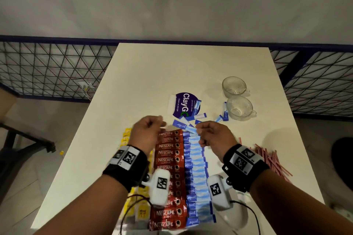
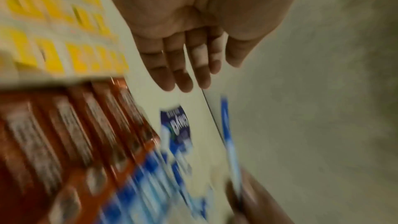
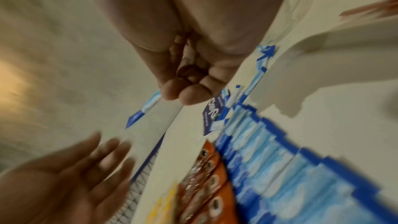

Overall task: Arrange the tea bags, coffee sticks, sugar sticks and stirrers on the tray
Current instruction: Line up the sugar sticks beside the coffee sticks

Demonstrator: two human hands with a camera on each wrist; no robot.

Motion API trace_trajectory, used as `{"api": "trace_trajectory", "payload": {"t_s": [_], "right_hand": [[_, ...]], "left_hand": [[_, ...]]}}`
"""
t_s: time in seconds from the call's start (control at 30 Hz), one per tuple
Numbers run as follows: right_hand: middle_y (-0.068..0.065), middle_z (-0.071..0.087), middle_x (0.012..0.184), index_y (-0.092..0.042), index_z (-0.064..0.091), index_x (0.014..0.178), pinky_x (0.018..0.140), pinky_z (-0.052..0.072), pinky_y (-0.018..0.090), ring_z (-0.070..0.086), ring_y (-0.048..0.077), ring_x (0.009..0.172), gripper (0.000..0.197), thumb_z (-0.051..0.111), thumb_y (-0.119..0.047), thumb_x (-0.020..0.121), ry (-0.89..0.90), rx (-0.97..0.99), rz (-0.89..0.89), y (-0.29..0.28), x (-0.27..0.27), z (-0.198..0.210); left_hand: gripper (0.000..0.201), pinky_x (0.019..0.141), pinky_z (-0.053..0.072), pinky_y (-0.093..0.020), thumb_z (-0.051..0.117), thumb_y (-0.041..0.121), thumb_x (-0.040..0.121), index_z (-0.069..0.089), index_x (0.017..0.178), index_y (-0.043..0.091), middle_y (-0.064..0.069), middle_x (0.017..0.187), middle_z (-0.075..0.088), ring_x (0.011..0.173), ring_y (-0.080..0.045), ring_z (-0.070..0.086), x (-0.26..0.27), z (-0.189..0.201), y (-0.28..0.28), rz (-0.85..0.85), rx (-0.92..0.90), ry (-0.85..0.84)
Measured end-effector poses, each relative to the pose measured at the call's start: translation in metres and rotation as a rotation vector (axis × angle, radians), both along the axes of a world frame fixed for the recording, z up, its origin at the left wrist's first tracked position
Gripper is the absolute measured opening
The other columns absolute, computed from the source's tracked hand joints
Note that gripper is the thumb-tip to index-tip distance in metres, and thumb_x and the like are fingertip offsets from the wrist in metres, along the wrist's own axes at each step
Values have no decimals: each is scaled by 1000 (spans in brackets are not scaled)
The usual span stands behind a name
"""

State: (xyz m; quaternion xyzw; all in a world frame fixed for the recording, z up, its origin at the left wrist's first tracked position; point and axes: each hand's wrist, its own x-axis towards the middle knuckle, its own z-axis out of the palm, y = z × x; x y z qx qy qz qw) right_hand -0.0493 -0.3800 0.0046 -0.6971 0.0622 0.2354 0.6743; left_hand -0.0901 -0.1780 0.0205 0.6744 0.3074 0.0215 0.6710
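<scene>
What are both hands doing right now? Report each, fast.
Left hand: open, fingers straight, holding nothing.
Right hand: pinching one blue sugar stick between thumb and fingertips.

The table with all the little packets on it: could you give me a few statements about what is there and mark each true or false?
1. The red coffee sticks lie in a column between the yellow tea bags and the blue sugar sticks. True.
2. The right hand is empty. False: it pinches a blue sugar stick.
3. Two clear glass cups stand on the table. True.
4. The red-striped stirrers are lined up beside the coffee sticks. False: they lie in a loose pile near the table's right edge.
5. The left hand grips a coffee stick. False: its fingers are straight and hold nothing.
</scene>
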Motion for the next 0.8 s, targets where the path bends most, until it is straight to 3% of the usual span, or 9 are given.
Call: {"api": "trace_trajectory", "payload": {"t_s": [0.07,0.13,0.2,0.27,0.33,0.47,0.6,0.8], "right_hand": [[7,55,72,-8,63,86,47,47,21,54,11,46,18,53,6,92,12,-51,-24,-12,6,-16],[9,53,74,-8,62,85,45,44,20,54,12,44,25,47,10,93,41,-107,-43,-27,11,-33],[11,53,76,-10,62,83,45,43,22,54,17,48,27,46,10,94,56,-191,-29,-39,11,-46],[10,56,77,-13,63,82,50,45,25,55,20,53,28,47,7,94,60,-277,-2,-45,11,-56],[7,58,75,-15,63,82,53,47,28,55,20,55,28,48,5,94,71,-318,2,-45,9,-61],[7,59,72,-13,62,80,53,48,28,53,20,54,23,51,4,92,93,-342,-42,-42,9,-65],[6,61,73,-13,62,80,54,48,29,53,18,55,19,54,1,91,95,-376,-54,-38,10,-65],[3,63,75,-15,62,84,54,48,27,55,16,55,11,58,-7,91,67,-404,-45,-30,11,-63]], "left_hand": [[7,81,51,-39,65,24,88,69,85,19,-10,90,71,88,-30,65,-4,-11,46,29,337,88],[17,91,45,-34,64,27,89,69,100,15,-12,106,70,104,-30,62,-17,-20,88,-28,684,316],[33,92,43,-32,64,35,89,65,111,10,-12,112,68,107,-29,61,-32,-35,117,-142,787,512],[40,82,49,-31,65,43,87,65,109,10,-9,98,69,88,-26,64,-42,-50,130,-252,711,633],[36,66,55,-32,67,43,85,65,102,11,-9,86,67,71,-24,64,-47,-60,134,-251,533,642],[32,70,58,-42,72,34,84,65,104,10,-15,93,68,79,-31,65,-49,-66,128,-159,367,602],[32,52,48,-26,71,30,85,64,109,10,-10,87,65,68,-23,62,-47,-67,128,-191,421,601],[28,51,46,-24,71,31,85,64,102,9,-9,83,64,67,-23,61,-47,-68,129,-208,437,609]]}}
